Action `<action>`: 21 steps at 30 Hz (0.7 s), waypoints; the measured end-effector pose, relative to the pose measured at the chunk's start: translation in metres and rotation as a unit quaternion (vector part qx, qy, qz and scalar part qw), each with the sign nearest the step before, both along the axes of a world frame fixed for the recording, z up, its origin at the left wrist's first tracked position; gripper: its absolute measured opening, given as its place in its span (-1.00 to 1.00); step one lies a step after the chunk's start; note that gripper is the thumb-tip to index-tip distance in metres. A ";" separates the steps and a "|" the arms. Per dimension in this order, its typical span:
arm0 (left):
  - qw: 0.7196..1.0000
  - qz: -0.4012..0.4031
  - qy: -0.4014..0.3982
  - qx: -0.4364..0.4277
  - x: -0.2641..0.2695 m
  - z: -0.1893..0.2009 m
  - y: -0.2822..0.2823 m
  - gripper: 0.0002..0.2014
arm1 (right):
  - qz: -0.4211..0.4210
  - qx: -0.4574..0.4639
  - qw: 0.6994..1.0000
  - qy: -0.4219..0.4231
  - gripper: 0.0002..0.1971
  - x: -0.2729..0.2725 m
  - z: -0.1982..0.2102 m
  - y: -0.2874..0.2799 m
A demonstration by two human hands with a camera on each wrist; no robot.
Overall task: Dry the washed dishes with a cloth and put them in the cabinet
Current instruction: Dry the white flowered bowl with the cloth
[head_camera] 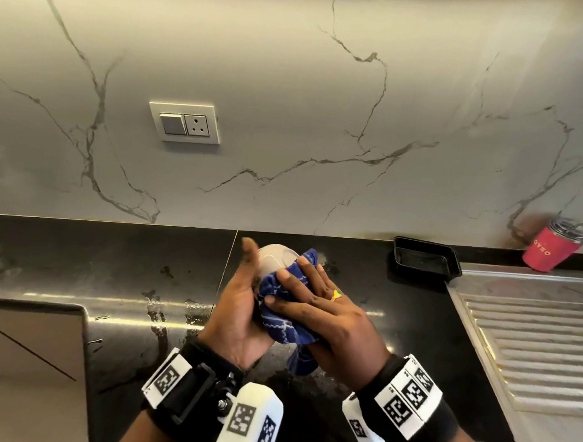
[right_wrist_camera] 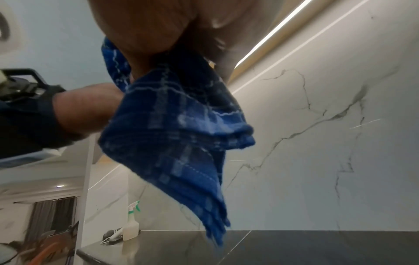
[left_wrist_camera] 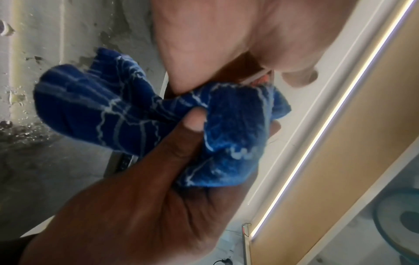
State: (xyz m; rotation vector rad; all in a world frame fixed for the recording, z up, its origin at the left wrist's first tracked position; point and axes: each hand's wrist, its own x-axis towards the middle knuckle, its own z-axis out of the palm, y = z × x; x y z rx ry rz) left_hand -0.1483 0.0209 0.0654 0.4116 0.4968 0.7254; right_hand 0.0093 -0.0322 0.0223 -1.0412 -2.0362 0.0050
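Observation:
Over the black counter [head_camera: 129, 263], my left hand [head_camera: 246, 292] cups a small pale bowl [head_camera: 274, 258]; its thumb stands up along the bowl's left side and its fingers are hidden behind. My right hand [head_camera: 300, 289] presses a blue patterned cloth [head_camera: 284, 325] against the bowl's right side, fingers spread over the cloth and thumb pinching it. In the left wrist view the cloth [left_wrist_camera: 113, 111] is bunched under my right thumb. In the right wrist view a loose end of the cloth [right_wrist_camera: 176, 125] hangs below my palm. Most of the bowl is covered.
A black plastic tray [head_camera: 423, 258] and a red tumbler [head_camera: 552, 248] stand at the back right, beside a ribbed steel drainboard [head_camera: 530, 334]. Water streaks the counter. The marble wall holds a switch and socket [head_camera: 183, 124]. A spray bottle [right_wrist_camera: 132, 220] stands far left. A beige panel [head_camera: 23, 359] lies lower left.

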 end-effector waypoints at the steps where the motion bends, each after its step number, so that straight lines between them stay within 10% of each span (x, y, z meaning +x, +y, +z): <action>1: 1.000 0.001 0.002 -0.008 0.001 -0.001 0.000 -0.11 | -0.006 0.004 1.000 -0.009 -0.49 -0.001 0.000 0.000; 6: 1.000 0.018 -0.011 -0.013 -0.001 0.001 0.000 -0.31 | -0.045 0.046 0.998 -0.008 -0.55 -0.010 0.011 -0.001; 13: 0.989 0.138 -0.060 -0.004 0.005 0.004 0.006 -0.45 | 0.019 -0.098 0.948 0.302 -0.38 -0.008 -0.004 -0.004; 21: 0.987 0.143 -0.032 0.070 0.011 -0.023 0.005 -0.13 | 0.044 -0.137 0.879 0.455 -0.74 -0.016 -0.011 -0.012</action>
